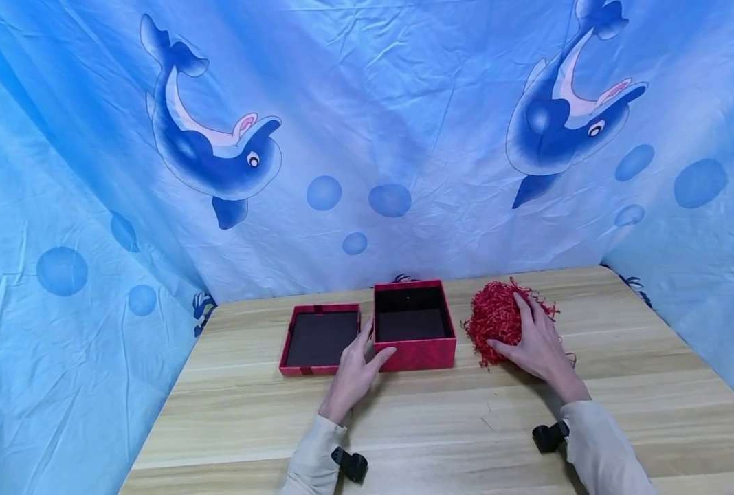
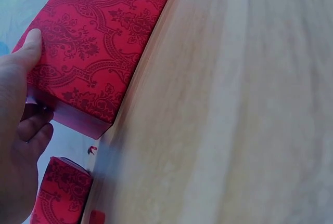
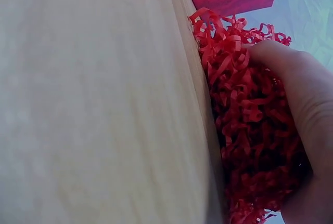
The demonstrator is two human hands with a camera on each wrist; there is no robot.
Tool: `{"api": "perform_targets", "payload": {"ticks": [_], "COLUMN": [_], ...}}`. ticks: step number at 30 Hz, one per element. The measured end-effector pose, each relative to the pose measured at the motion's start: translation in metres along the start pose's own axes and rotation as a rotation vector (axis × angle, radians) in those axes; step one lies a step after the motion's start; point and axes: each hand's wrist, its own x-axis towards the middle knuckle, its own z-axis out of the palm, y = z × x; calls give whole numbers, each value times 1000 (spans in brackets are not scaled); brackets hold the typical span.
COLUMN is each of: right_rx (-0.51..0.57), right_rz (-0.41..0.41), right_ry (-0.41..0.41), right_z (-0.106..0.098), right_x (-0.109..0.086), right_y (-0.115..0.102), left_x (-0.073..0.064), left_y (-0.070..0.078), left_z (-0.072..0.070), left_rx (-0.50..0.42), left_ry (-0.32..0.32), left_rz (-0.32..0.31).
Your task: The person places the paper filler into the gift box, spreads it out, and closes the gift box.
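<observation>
A red patterned box with a dark inside stands uncovered at the middle of the table. My left hand holds it by its near left corner, with the thumb on the patterned front and the other fingers along the left side. To the right of the box lies a heap of red shredded paper. Over its right part my right hand grips the paper, the thumb pressed into the strands and the fingers spread across the top.
Left of the box lies its shallow lid, dark inside turned up, close beside my left hand. A wooden table carries everything. Behind it and at both sides hangs a blue cloth with dolphins printed on it.
</observation>
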Motion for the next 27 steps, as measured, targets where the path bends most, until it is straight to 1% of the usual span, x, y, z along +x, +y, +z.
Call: {"api": "perform_targets", "payload": {"ticks": [12, 21, 27], "right_rx": [-23, 10, 8], "right_rz": [34, 36, 52], "right_ry": [-34, -8, -1], "right_z": [3, 5, 4], "right_x": [2, 1, 0], "right_y": [2, 4, 4], "left_x": [-1, 0, 0], "left_y": [1, 1, 1], "left_z": [0, 0, 0], "left_rx": [-21, -28, -21], "left_ry": [10, 13, 5], "left_rz": [-7, 2, -19]}}
